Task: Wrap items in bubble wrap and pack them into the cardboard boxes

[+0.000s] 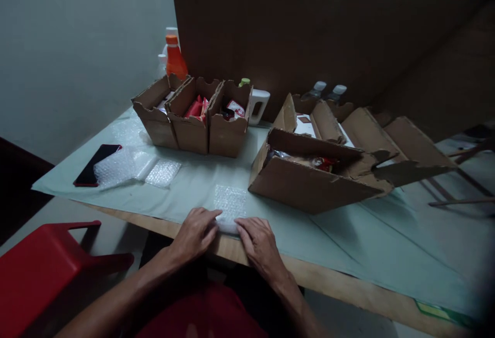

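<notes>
A small sheet of bubble wrap (pixel 230 204) lies flat at the table's near edge. My left hand (pixel 195 235) rests palm down on its near left corner, fingers bent and together on the wrap. My right hand (pixel 258 241) lies beside it, fingertips pressing the near right corner. Both hands sit at the wooden table edge (pixel 309 275), close together, almost touching.
More bubble wrap pieces (pixel 131 169) and a dark phone (pixel 96 164) lie at the left. Three small open cardboard boxes (pixel 193 121) hold red packets. A larger open carton (pixel 317 173) stands to the right. An orange bottle (pixel 175 58), white jug (pixel 258 105), cardboard wall and red stool (pixel 42 266) surround the table.
</notes>
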`<state>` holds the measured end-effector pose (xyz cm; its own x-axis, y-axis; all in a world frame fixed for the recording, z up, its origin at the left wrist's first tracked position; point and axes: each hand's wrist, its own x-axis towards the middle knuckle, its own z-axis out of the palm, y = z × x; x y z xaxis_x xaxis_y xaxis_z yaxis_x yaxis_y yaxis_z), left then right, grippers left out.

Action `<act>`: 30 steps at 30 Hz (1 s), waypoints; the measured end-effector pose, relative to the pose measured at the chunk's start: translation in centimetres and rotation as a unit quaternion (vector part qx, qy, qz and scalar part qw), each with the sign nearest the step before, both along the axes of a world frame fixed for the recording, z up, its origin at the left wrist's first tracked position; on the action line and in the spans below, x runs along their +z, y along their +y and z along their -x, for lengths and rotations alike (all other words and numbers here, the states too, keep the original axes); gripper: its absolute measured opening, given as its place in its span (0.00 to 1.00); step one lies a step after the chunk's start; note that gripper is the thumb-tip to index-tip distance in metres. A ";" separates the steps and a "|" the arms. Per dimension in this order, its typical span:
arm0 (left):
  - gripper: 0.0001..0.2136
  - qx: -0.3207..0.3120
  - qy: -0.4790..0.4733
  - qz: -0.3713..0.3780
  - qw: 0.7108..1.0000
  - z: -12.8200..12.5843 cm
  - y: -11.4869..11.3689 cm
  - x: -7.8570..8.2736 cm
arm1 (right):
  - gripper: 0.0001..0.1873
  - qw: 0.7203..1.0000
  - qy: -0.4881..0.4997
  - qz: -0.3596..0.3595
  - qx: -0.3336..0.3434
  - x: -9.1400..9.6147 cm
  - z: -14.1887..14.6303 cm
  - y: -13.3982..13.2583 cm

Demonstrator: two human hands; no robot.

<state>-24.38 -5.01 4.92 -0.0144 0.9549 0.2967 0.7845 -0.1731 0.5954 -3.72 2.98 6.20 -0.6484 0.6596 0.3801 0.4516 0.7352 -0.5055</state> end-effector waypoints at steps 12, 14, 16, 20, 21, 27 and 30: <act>0.16 0.004 0.047 -0.044 0.998 0.0 0.7 0.1 | 0.12 0.997 -0.025 -0.070 0.000 -0.4 0.5 0.0; 0.17 -0.019 0.023 -0.023 0.999 0.2 0.1 0.5 | 0.12 1.000 -0.020 -0.015 0.003 -0.2 0.4 0.0; 0.17 -0.010 0.008 -0.001 1.000 0.3 -0.1 0.7 | 0.13 1.000 -0.020 0.019 0.004 0.0 0.2 -0.1; 0.16 0.050 0.068 0.024 0.996 0.3 1.1 0.3 | 0.14 0.998 -0.020 -0.034 -0.040 0.2 0.1 -0.4; 0.15 0.062 0.086 0.027 0.994 0.3 1.5 0.2 | 0.14 0.998 -0.030 -0.049 -0.037 0.1 0.2 -0.4; 0.15 0.127 -0.063 0.023 0.990 0.5 1.8 0.3 | 0.11 0.998 -0.030 -0.046 -0.018 -0.4 1.0 0.9; 0.23 0.153 -0.292 0.086 0.940 0.1 1.2 0.9 | 0.11 0.994 0.062 0.038 -0.080 -0.2 1.2 1.3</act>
<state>-24.47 -3.82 5.81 -0.4087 0.9127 -0.0062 0.3118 0.1460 0.9389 -4.90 4.32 6.00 -0.4835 0.7809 0.3956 0.4906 0.6160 -0.6164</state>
